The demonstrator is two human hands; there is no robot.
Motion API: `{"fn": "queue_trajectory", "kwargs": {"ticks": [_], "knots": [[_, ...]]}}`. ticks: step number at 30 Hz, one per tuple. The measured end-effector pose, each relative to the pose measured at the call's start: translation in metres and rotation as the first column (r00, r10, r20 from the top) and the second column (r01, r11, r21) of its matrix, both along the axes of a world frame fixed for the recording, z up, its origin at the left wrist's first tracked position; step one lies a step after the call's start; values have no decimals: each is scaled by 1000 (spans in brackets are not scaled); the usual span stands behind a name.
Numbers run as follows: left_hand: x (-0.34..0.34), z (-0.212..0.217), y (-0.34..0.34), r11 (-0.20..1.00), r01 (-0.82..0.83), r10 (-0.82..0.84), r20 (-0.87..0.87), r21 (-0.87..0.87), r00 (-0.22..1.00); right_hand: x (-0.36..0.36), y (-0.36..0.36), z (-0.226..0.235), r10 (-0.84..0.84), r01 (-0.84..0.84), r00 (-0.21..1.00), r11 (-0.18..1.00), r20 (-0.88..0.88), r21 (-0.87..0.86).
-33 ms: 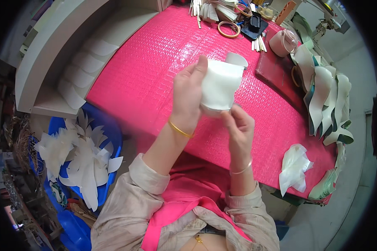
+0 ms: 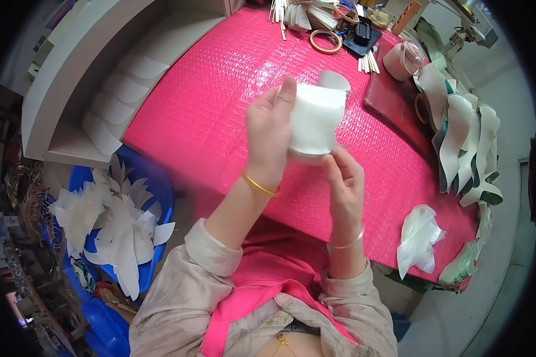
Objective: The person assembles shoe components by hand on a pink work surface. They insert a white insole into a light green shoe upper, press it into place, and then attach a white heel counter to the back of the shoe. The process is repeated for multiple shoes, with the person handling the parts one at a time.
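My left hand (image 2: 269,134) is closed on the left edge of a white, smooth, curved piece (image 2: 317,122) that looks like part of a shoe upper, its thumb lying along the upper left corner. The piece is raised above the pink table, and a curled end (image 2: 333,81) shows behind its top edge. At the lower right corner, my right hand (image 2: 346,178) pinches the rim between thumb and fingers. The underside of the piece is hidden from view.
A pink textured cover lies on the table (image 2: 190,113). Several white pieces with green lining (image 2: 458,134) stand at the right, near a crumpled translucent sheet (image 2: 418,238). A pink lidded pot (image 2: 403,60) sits far right. A blue bin (image 2: 162,238) of white scraps stands left.
My right hand has shifted slightly right and up along the lower rim. The white piece has turned a little, and its curled end has moved slightly left and up.
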State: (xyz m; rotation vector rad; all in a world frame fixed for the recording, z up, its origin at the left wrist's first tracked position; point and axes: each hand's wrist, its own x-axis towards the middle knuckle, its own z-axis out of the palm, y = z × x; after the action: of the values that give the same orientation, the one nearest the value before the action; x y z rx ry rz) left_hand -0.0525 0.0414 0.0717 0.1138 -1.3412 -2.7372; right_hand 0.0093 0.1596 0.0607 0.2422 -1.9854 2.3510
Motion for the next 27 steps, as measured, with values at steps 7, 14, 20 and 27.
{"fn": "queue_trajectory", "kwargs": {"ticks": [7,14,20,27], "knots": [[42,-11,-14,811,263,-422,-211,-522,882,-9,54,-9,-40,54,996,980,77,-192],[65,-42,29,662,32,-380,-299,-749,876,-30,31,-8,-382,385,913,923,140,11],[60,-31,39,703,-28,-320,-351,-710,880,-32,58,-11,-157,266,957,806,242,-529],[36,-9,-19,709,615,-652,12,-345,758,-25,63,-7,448,-423,885,887,128,-185]]}}
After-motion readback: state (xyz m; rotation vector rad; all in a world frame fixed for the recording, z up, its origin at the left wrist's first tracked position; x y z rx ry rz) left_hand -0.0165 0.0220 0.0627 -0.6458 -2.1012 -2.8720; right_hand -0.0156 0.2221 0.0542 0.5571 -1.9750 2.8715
